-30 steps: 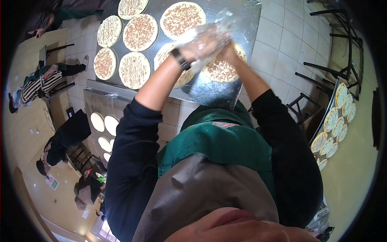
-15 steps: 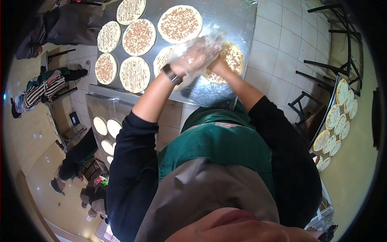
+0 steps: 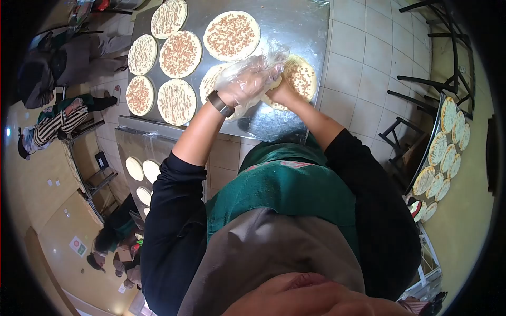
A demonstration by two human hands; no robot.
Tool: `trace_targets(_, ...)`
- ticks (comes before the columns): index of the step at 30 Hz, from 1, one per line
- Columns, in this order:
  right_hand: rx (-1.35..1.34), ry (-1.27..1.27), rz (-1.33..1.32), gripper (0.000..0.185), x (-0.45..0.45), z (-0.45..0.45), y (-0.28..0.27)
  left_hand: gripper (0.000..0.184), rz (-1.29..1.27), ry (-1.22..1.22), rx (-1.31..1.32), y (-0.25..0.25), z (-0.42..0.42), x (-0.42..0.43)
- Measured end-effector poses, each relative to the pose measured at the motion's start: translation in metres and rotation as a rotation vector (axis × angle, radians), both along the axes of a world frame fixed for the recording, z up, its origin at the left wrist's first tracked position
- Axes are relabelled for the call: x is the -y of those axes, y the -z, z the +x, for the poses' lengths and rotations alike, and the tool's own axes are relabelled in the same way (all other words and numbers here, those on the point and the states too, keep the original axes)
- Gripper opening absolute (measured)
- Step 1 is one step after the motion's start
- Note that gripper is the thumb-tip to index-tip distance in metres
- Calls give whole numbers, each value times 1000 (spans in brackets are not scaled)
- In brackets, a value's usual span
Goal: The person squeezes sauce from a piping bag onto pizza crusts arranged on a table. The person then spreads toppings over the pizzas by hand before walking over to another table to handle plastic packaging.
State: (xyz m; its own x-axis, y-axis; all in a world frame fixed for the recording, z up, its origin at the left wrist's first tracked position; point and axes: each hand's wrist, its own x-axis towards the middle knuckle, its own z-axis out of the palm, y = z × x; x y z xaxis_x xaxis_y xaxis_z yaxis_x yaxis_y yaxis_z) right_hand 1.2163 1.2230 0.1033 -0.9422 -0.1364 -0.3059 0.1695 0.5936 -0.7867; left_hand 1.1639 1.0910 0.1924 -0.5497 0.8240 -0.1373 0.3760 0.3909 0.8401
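The left hand (image 3: 245,81), inside a crumpled clear plastic glove (image 3: 232,79) with a dark watch (image 3: 220,104) at its wrist, meets the bare right hand (image 3: 282,94) above the near right part of a shiny metal counter (image 3: 279,124). The left fingers are loosely bent under the plastic, but I cannot tell whether they pinch anything; the right hand is curled against the left, its fingertips mostly hidden, so I cannot tell its grip either. Beside and partly behind the right hand lies a pale round flat dough with brown bits (image 3: 300,79) on the counter near its right edge. Another pale dough round (image 3: 210,81) is partly covered by the left hand. Farther off sits a large round thickly strewn with brown bits (image 3: 231,36), and toward the left stand six more rounds, some with bits, some with brown streaks, such as a streaked dough round (image 3: 177,102). Plain pale rounds (image 3: 134,168) lie on a second metal counter (image 3: 126,145) at the lower left
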Motion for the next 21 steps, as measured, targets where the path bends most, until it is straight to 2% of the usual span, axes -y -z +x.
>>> trace_targets(1, 185, 17, -126, 26, -3, -3, -25, 50, -92, 50, -78, -2, 2, 3)
trace_targets(2, 200, 28, -20, 23, -14, -17, -33, 49, -14, 92, -27, 4, -7, 3)
trace_targets(3, 262, 157, -110, 19, -28, -34, -11, 49, -15, 93, -24, -5, -11, -4)
trace_targets(4, 48, 425, -681, 16, -45, -38, 5, 48, -75, 88, 60, -23, -18, -20)
trace_targets(5, 189, 397, -1125, 20, -62, -59, 27, 48, -133, 79, 135, -37, -24, -33)
trace_targets(6, 155, 368, -994, 22, -69, -63, 42, 46, -136, 56, -36, -39, -24, -41)
trace_targets(7, 115, 339, -863, 24, -72, -64, 54, 46, -132, 55, -36, -33, -23, -36)
trace_targets(9, 281, 436, -601, 27, -39, -38, 99, 44, 65, 120, -247, -11, -17, -24)
trace_targets(10, 181, 226, -304, 26, -22, -17, 44, 42, 131, 6, -5, -13, -3, -27)
trace_targets(11, 79, 21, -9, 25, -8, 4, -18, 42, 6, -16, 85, -50, 6, -27)
trace_targets(13, 4, 4, 7, 24, -6, 13, -6, 42, -238, -59, 114, -69, 15, -29)
trace_targets(14, -66, -20, 24, 24, -4, 17, 0, 42, -243, -58, 116, -57, 10, -27)
trace_targets(16, 205, 284, -277, 23, -33, -15, -28, 42, 76, 152, -182, -22, -5, -21)
trace_targets(17, -115, 314, -938, 20, -56, -29, 46, 42, 72, 150, -178, -37, -8, -33)
trace_targets(18, -70, 342, -1063, 18, -69, -41, 6, 43, -195, 47, 42, -67, -17, -58)
trace_targets(19, -65, 339, -1062, 18, -72, -41, 9, 50, -457, -58, 263, -83, -21, -71)
trace_targets(20, -19, 361, -987, 16, -78, -44, 14, 50, -454, -62, 263, -75, -21, -67)
trace_targets(21, 24, 383, -912, 15, -81, -46, 20, 51, -311, 24, 29, -57, -20, -59)
